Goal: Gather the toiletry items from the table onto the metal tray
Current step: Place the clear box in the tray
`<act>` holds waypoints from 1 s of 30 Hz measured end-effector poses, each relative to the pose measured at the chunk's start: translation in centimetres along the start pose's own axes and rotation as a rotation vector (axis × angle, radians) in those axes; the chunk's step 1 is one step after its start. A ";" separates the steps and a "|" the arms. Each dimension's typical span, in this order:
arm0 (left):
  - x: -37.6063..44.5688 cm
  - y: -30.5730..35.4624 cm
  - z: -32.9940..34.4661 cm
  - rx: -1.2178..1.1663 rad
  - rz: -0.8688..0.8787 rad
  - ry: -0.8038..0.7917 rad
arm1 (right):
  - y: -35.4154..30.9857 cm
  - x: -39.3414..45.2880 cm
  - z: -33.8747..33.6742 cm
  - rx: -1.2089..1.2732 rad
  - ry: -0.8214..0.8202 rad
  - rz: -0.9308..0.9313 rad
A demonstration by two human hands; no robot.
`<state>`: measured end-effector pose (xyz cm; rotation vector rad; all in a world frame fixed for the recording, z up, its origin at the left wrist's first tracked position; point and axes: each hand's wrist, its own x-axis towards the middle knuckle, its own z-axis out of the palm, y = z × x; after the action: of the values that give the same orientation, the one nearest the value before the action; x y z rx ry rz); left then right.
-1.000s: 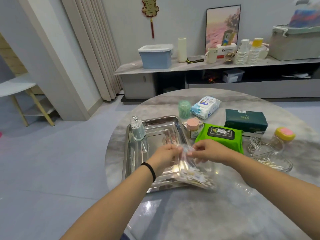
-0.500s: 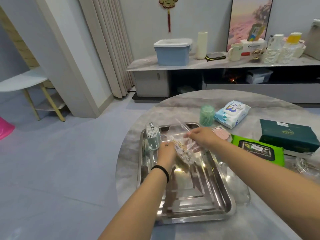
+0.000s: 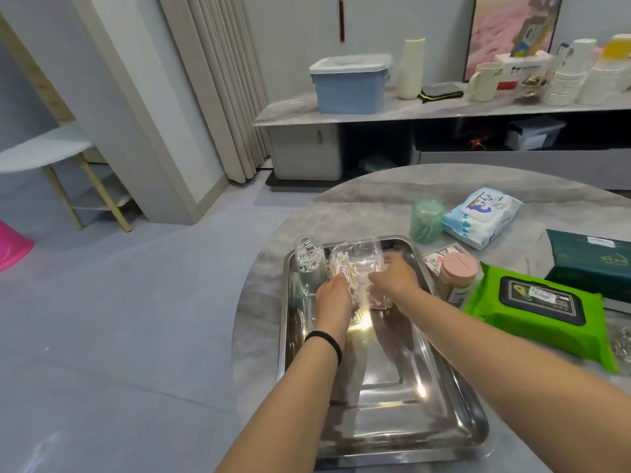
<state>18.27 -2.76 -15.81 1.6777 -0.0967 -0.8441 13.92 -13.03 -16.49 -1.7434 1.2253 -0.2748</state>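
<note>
A shiny metal tray (image 3: 454,435) lies on the round marble table (image 3: 372,206). A clear bag of wooden cotton swabs (image 3: 358,264) sits at the tray's far end, beside a clear tube of cotton swabs (image 3: 309,264) standing in the far left corner. My left hand (image 3: 333,295) holds the bag's left side and my right hand (image 3: 394,279) holds its right side; both hands are low over the tray. To the right of the tray, on the table, are a pink-lidded jar (image 3: 457,273), a green wet-wipes pack (image 3: 543,312), a green round container (image 3: 426,221) and a blue-white wipes pack (image 3: 483,216).
A dark green tissue box (image 3: 594,264) lies at the table's right edge, and a small printed packet (image 3: 440,256) lies by the jar. Beyond the table stands a low cabinet (image 3: 444,110) carrying a blue bin, a mug and stacked cups. The floor opens to the left.
Both hands carried the bag of swabs from the tray's near edge to its far end and lowered it beside the clear tube. The camera view shifted left.
</note>
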 end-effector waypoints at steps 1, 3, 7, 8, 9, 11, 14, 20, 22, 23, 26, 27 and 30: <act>0.2 -0.1 0.3 0.004 0.007 0.000 | 0.2 -0.1 -0.2 -0.053 0.051 -0.094; -0.2 0.1 0.4 0.045 0.029 -0.024 | 0.8 0.2 -0.4 -0.198 0.078 -0.286; -0.4 0.1 0.4 0.085 0.030 -0.006 | 1.7 0.5 -0.4 -0.476 -0.141 -0.324; -0.5 0.1 0.4 0.087 0.020 -0.001 | 1.6 0.2 -0.5 -0.480 -0.201 -0.313; -0.7 0.2 0.5 0.115 0.029 -0.006 | 1.6 0.0 -0.8 -0.469 -0.239 -0.315; -0.9 0.2 0.7 0.202 0.094 -0.014 | 1.5 -0.8 -1.6 -0.410 -0.265 -0.337; -1.0 -0.2 1.0 0.350 0.146 0.042 | 1.5 -1.8 -3.3 -0.395 -0.100 -0.451; -2.5 -0.6 2.3 0.671 0.252 0.002 | 2.3 -3.2 -8.4 -0.879 0.278 -0.451; -2.5 -1.0 2.4 0.761 0.311 0.001 | 2.9 -3.1 -9.3 -0.941 0.264 -0.309; -2.5 -1.2 2.5 0.805 0.345 0.002 | 3.1 -3.0 -9.6 -0.922 0.233 -0.267; -2.1 -1.2 2.3 0.933 0.442 -0.044 | 3.3 -2.5 -10.2 -0.758 0.104 -0.224; -1.9 -1.3 2.2 0.990 0.465 -0.070 | 3.3 -2.4 -10.2 -0.722 0.091 -0.230; -1.3 -1.5 1.8 1.146 0.495 -0.128 | 2.9 -2.6 -10.1 -0.665 0.204 -0.293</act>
<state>15.73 -3.16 -16.59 2.4636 -1.2206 -0.5047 4.49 -16.70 -12.68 -2.5302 1.2911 -0.2334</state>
